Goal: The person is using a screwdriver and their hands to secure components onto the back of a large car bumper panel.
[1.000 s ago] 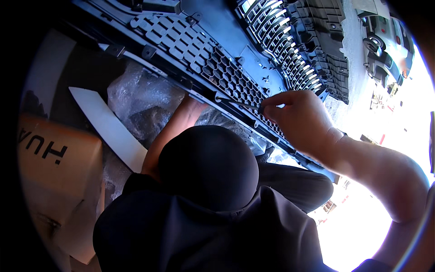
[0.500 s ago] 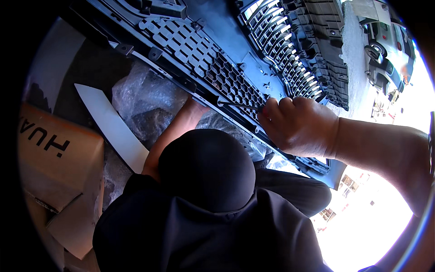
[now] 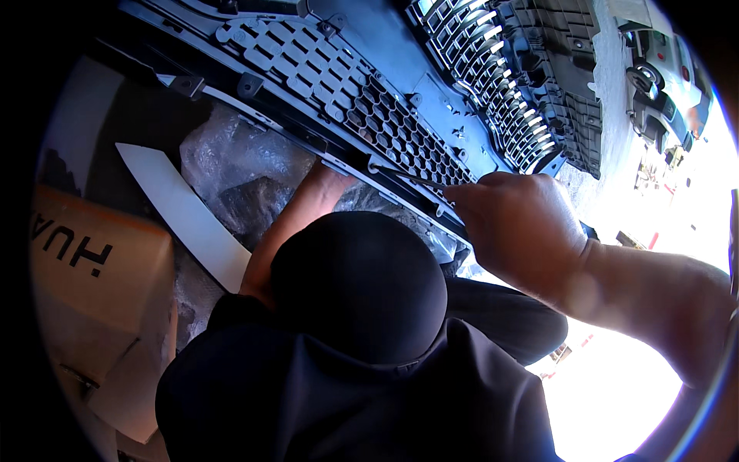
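Note:
A large dark plastic car bumper (image 3: 285,123) with honeycomb mesh lies slantwise in front of me. My right hand (image 3: 523,227) is closed in a fist around a slim metal-shafted tool (image 3: 416,179). Its shaft points left along the bumper's near edge, and its far end meets a small round fitting (image 3: 373,167) there. The fist hides the tool's other end, so its exact kind is unclear. My left hand (image 3: 329,185) reaches under the same edge, close below that fitting. The bumper covers its fingers, so what they hold or touch is hidden.
Clear plastic wrap (image 3: 239,162) lies under and beside the bumper. A curved white panel (image 3: 185,212) and a cardboard box (image 3: 108,300) are to my left. A grille with bright slats (image 3: 493,77) lies beyond the bumper. Vehicles (image 3: 658,77) stand at the far right.
My right fist has swung toward me and slightly right, tilting the tool's shaft more steeply. The tool's far end stays at the round fitting. My left hand keeps its place under the edge.

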Available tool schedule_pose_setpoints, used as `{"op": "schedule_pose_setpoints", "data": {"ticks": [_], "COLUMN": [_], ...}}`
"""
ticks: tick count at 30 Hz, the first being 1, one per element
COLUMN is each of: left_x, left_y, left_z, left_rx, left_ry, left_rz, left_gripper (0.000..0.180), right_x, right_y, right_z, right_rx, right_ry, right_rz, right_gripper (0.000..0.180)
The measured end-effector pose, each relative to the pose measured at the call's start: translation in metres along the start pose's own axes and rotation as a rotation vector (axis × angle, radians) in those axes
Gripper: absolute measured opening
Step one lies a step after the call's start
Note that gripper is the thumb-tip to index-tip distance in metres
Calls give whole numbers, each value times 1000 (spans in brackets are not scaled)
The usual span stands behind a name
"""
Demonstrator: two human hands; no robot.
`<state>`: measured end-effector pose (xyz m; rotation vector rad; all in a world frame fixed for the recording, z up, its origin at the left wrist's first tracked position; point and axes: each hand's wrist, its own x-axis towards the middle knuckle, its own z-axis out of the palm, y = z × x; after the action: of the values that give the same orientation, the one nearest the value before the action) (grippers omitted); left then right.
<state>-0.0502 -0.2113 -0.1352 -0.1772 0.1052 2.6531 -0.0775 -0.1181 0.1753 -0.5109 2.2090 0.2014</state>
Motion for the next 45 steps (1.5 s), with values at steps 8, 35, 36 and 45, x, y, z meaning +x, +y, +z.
{"op": "schedule_pose_setpoints", "data": {"ticks": [8, 35, 36, 45], "left_x": [5, 6, 3, -3], "left_y": [1, -4, -3, 4], "left_z": [0, -18, -7, 1], "left_rx": [21, -353, -252, -31], "left_ry": [-9, -368, -223, -34], "left_rz": [14, -41, -14, 18], "left_gripper": [77, 69, 70, 74], "right_x": [19, -6, -8, 9], "right_y": [-4, 13, 12, -16], "right_z": [-3, 2, 2, -3], "right_rx": [710, -496, -465, 468], "right_ry": [-75, 191, 159, 33], "right_rz": [648, -559, -499, 435], "right_gripper": [22, 14, 12, 21]}}
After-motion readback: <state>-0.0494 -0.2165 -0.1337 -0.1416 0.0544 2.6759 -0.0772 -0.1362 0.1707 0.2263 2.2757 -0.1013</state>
